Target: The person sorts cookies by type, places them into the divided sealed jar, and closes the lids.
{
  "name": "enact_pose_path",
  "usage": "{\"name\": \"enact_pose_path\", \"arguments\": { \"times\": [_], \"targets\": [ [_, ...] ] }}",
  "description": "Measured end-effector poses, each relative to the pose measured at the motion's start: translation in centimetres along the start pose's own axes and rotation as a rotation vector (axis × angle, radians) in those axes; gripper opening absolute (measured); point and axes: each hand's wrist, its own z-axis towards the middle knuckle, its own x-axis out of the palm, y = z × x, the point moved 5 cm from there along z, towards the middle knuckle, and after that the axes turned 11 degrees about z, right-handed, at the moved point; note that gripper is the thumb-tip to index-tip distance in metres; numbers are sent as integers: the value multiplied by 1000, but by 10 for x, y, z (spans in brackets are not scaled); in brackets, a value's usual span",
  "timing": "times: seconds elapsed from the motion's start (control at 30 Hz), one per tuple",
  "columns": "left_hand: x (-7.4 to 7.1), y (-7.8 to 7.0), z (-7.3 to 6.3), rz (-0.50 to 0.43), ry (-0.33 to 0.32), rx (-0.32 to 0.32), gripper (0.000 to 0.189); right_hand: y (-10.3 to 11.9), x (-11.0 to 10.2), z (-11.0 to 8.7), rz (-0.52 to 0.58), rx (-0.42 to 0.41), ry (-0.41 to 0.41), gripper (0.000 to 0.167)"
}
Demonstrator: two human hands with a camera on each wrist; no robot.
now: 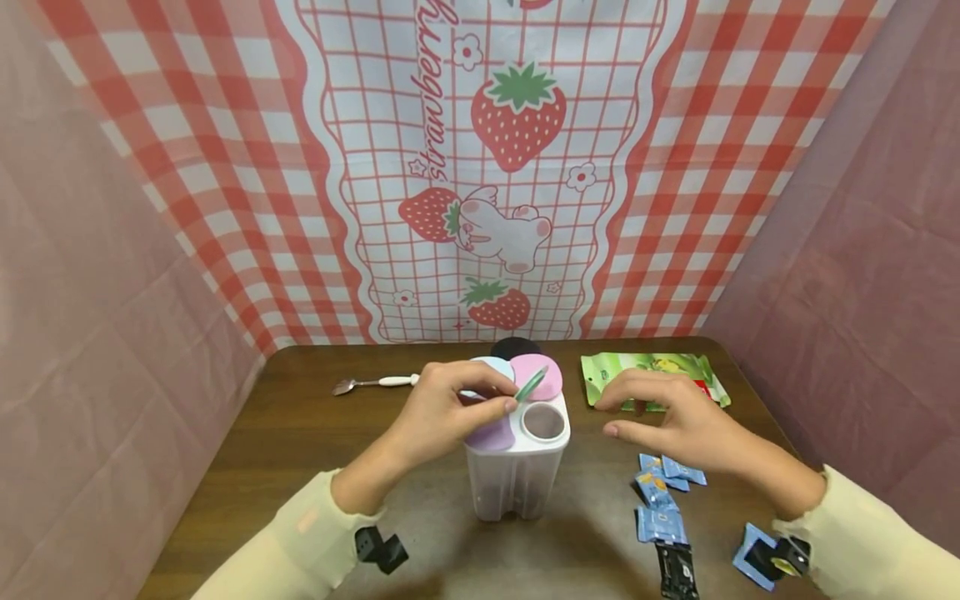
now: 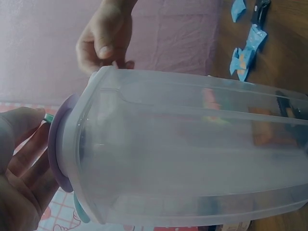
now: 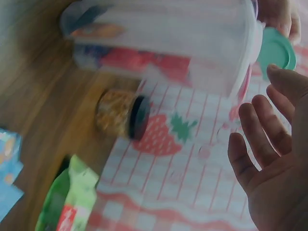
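Note:
A tall clear storage container [image 1: 517,487] with a white top stands on the table in front of me. Pink [image 1: 546,371], light blue [image 1: 491,363] and purple [image 1: 491,437] round lids cover parts of its top, and the front right round opening [image 1: 543,423] is uncovered. My left hand [image 1: 438,412] pinches a green round lid [image 1: 532,383], tilted on edge above the top. The right hand [image 1: 671,417] hovers to the right of the container, fingers loosely bent with nothing in them; the right wrist view shows the green lid's flat face [image 3: 276,52] beyond its thumb.
Behind the container stands a jar [image 3: 114,114] with a black lid. A spoon [image 1: 395,381] with a white handle lies at the left. To the right are a green packet [image 1: 600,379], several small blue packets [image 1: 660,525] and a black packet [image 1: 677,571].

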Motion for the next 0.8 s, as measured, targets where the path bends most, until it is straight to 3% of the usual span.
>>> {"name": "enact_pose_path", "arguments": {
  "times": [0.13,0.3,0.6,0.8],
  "targets": [
    [0,0,0,5,-4,-1,12,-13,-15,-29,-18,53,-61,41],
    [1,0,1,-7,3,-5,12,-32,-26,-76,-29,186,-117,39],
    [1,2,-1,-17,3,-8,11,-68,-27,-164,-62,421,-193,32],
    [2,4,0,-14,-10,-2,11,-92,-21,-212,-110,583,-187,25]
  ]
}}
